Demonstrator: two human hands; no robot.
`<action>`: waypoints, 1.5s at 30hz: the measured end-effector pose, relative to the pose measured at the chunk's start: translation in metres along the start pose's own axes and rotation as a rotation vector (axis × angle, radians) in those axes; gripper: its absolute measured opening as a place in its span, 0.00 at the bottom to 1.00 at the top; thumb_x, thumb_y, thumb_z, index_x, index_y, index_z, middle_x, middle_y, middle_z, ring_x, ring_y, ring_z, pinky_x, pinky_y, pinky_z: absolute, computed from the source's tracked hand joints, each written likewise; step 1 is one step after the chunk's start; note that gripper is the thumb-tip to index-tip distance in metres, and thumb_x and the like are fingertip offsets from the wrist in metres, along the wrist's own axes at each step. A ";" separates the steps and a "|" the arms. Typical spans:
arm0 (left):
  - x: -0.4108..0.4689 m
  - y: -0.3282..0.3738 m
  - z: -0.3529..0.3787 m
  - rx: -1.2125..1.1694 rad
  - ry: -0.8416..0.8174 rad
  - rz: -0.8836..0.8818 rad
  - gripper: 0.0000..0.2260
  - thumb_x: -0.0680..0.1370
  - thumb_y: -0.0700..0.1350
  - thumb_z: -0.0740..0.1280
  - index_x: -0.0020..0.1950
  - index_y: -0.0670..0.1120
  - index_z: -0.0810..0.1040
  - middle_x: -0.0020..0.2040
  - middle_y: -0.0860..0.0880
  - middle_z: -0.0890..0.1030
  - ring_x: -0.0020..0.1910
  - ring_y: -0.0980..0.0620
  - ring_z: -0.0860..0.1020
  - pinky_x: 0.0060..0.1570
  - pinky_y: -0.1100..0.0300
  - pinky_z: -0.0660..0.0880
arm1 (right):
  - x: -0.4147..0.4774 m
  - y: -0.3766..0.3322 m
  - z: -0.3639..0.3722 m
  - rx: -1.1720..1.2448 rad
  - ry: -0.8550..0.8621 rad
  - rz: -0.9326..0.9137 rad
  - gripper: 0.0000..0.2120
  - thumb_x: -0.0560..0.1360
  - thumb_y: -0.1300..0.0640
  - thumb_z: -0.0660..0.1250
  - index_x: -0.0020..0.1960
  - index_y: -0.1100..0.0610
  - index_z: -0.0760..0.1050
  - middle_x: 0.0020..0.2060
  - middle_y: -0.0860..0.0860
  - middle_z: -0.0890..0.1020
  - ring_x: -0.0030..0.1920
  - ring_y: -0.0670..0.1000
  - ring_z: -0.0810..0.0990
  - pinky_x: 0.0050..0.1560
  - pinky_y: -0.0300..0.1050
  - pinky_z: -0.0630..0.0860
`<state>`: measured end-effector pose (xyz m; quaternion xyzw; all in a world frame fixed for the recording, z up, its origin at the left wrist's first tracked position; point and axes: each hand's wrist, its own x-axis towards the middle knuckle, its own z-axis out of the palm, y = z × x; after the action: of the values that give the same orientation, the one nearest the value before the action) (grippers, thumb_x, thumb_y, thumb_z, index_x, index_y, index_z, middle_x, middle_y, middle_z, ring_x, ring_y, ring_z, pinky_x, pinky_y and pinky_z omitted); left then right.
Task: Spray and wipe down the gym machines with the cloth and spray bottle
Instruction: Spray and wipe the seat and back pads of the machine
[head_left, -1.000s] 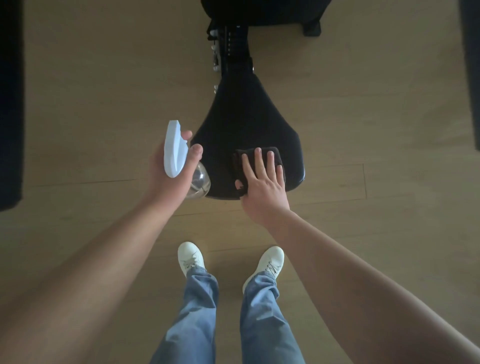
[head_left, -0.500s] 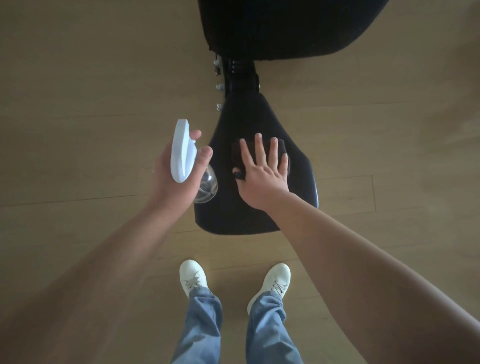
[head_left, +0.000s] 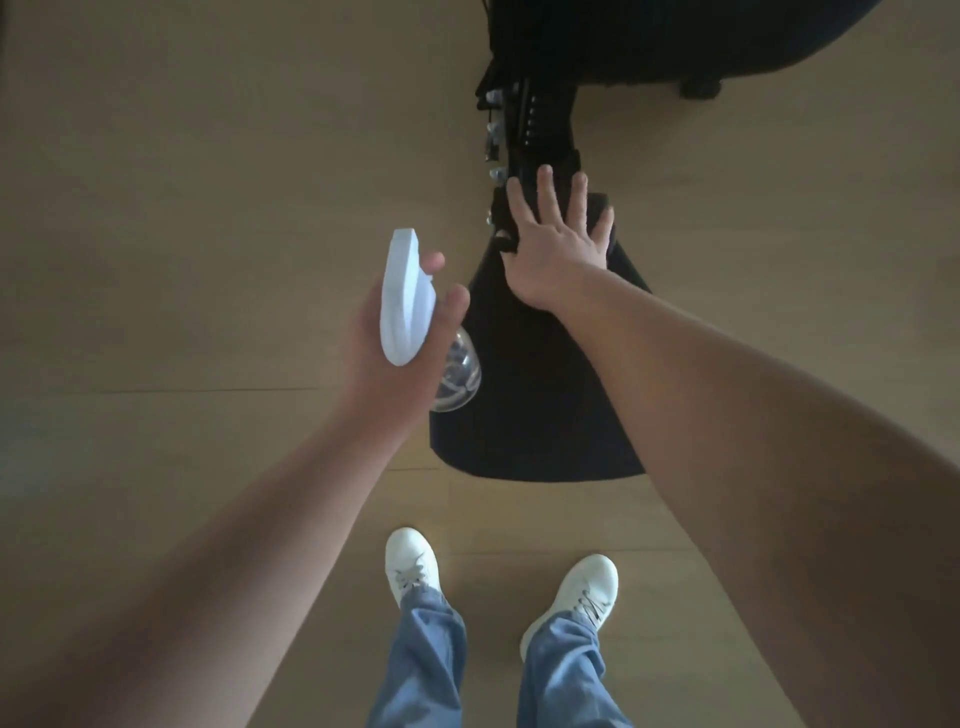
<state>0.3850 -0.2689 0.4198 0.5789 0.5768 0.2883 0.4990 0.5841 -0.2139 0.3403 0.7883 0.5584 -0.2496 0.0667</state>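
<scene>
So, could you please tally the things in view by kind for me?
Spray bottle: 1
Cloth: 1
Black seat pad: 1
White sneakers: 2
Hands: 2, the left hand and the right hand
Total: 7

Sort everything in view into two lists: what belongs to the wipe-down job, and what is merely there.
Belongs to the job:
spray bottle, gripped by the left hand
cloth, pressed flat under the right hand
seat, the black pad under the cloth

Merely there:
shoes
jeans
floor
</scene>
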 end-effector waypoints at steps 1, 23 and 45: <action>-0.004 0.000 -0.002 0.020 0.000 0.010 0.12 0.78 0.57 0.69 0.60 0.60 0.77 0.57 0.55 0.83 0.56 0.53 0.83 0.61 0.49 0.79 | -0.012 -0.001 0.003 -0.023 0.001 -0.048 0.35 0.85 0.44 0.53 0.84 0.45 0.38 0.83 0.51 0.36 0.82 0.62 0.32 0.79 0.70 0.37; -0.050 0.013 0.006 0.112 -0.093 -0.046 0.16 0.79 0.61 0.68 0.65 0.61 0.76 0.60 0.53 0.83 0.61 0.53 0.81 0.65 0.46 0.77 | -0.166 0.069 0.047 -0.072 -0.025 -0.176 0.32 0.85 0.40 0.47 0.85 0.47 0.42 0.85 0.48 0.43 0.84 0.53 0.40 0.81 0.66 0.45; -0.074 0.042 0.040 0.087 -0.116 -0.036 0.14 0.76 0.65 0.67 0.60 0.65 0.76 0.58 0.53 0.83 0.60 0.51 0.81 0.63 0.42 0.77 | -0.192 0.103 0.048 0.075 -0.017 0.090 0.33 0.84 0.45 0.48 0.85 0.49 0.40 0.84 0.51 0.42 0.83 0.57 0.39 0.81 0.63 0.46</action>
<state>0.4249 -0.3427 0.4623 0.6051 0.5695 0.2199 0.5111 0.6143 -0.4332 0.3706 0.8124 0.5120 -0.2739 0.0533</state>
